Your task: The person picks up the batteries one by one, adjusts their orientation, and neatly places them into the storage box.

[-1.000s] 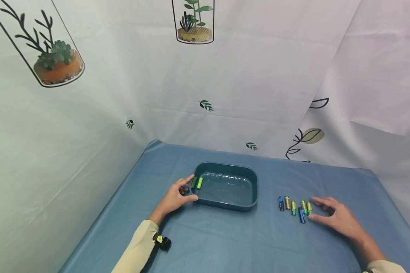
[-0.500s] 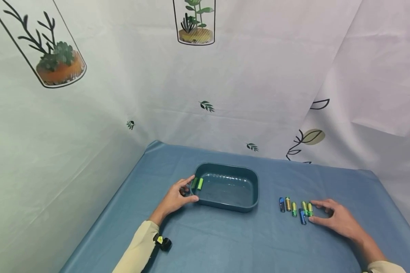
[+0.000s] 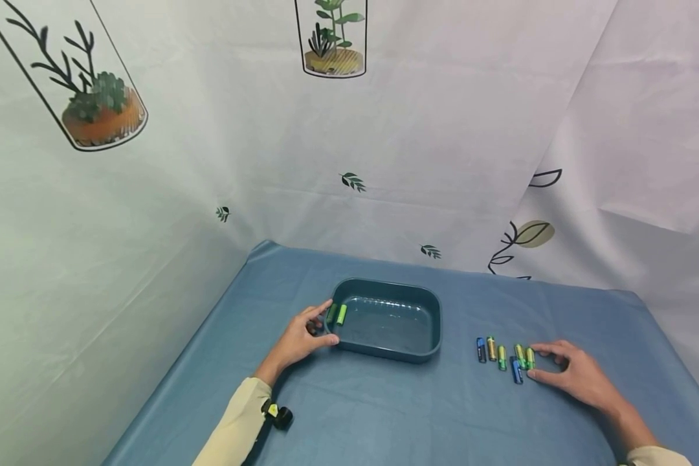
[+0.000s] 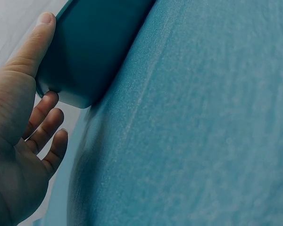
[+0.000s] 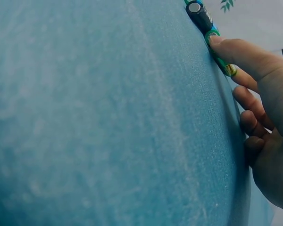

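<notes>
Right hand [image 3: 579, 375] pinches a yellow-and-green battery [image 3: 531, 358] between thumb and index finger, at its 2 ends; the remaining fingers are bent, off the battery. The pinched battery lies at the right end of a loose group of 6 on the worktop [image 3: 413, 414], which is covered in blue cloth.

Group, read from the left in the head view: dark blue battery [image 3: 481, 349], gold battery [image 3: 492, 349], yellow-green battery [image 3: 502, 358], then a gap, then a second yellow-green battery [image 3: 520, 356] just beside the pinched battery. A brighter blue battery [image 3: 516, 371] lies slightly tilted on the near side of these last 2; cannot tell whether it touches them.

Left hand [image 3: 296, 336] grips the left end of a dark teal tray [image 3: 390, 327], thumb at the near corner, index finger at the far corner. Tray stands flat, well apart from the group. Inside, by the left wall: 1 lime-green battery [image 3: 342, 314]. Darker green shape next to it, battery or reflection, cannot tell.

Pale sleeves on both arms; black device [image 3: 282, 417] at left wrist. Behind: whitish backdrop [image 3: 443, 129] with printed leaves and potted plants.
</notes>
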{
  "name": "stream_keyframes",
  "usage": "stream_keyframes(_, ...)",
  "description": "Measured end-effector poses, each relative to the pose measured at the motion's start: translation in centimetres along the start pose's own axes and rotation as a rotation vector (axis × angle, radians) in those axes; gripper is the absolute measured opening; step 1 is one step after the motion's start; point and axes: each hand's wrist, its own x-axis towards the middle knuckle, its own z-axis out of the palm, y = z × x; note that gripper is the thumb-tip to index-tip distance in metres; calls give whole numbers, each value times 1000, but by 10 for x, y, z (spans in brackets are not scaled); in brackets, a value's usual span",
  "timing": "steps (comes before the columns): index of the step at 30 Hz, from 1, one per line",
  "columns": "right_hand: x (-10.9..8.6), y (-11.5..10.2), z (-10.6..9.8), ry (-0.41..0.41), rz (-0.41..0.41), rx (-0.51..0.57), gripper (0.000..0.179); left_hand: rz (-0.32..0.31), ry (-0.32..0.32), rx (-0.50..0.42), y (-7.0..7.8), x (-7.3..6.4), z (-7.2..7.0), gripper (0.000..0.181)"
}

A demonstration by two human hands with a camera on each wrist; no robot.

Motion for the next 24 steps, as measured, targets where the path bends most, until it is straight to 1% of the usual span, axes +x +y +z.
stream_keyframes(13, 1, -1, -3, 21, 3, -16, 57, -4, 4, 2, 2, -1, 0, 83)
stream_keyframes(24, 3, 0, -6, 28, -14, -14, 55, 3, 6, 2, 0, -1, -1, 83)
